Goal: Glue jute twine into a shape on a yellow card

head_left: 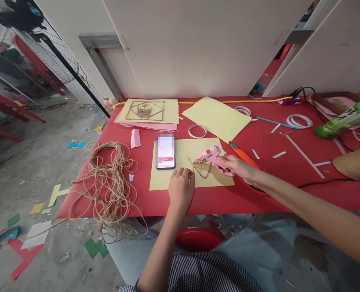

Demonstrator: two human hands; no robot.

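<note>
- Head view: my right hand [239,165] grips the pink glue gun [212,156], nozzle at the twine shape [200,165].
- My left hand [181,188], fingers curled, pins that twine onto the yellow paper [186,152] on the counter [259,194], steadying it.

Right hand [239,166] grips pink glue gun [210,155], nozzle on twine [200,165] over yellow paper [188,164]; left hand [181,188] pins twine beside phone [165,151].
</note>
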